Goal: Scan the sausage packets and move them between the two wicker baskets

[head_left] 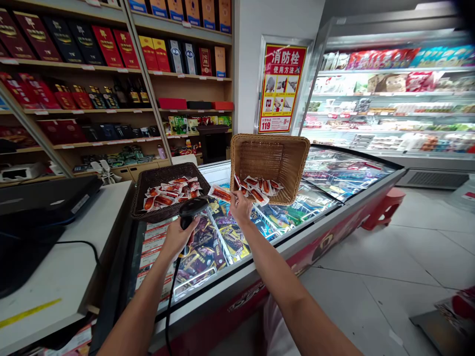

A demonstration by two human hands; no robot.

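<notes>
Gripping a black scanner (193, 206), the left hand (177, 238) has its fingers curled round the handle, and a cord (171, 287) hangs beside the forearm. The right hand (240, 206) pinches one end of a wrapped sausage packet (220, 193), fingers almost together. That packet lies between two baskets, above the glass-topped freezer (319, 230). The light-brown basket (289, 153) turns its open side toward the camera, several packets along its lower part; the dark basket (163, 174) carries a heap of similar ones.
</notes>
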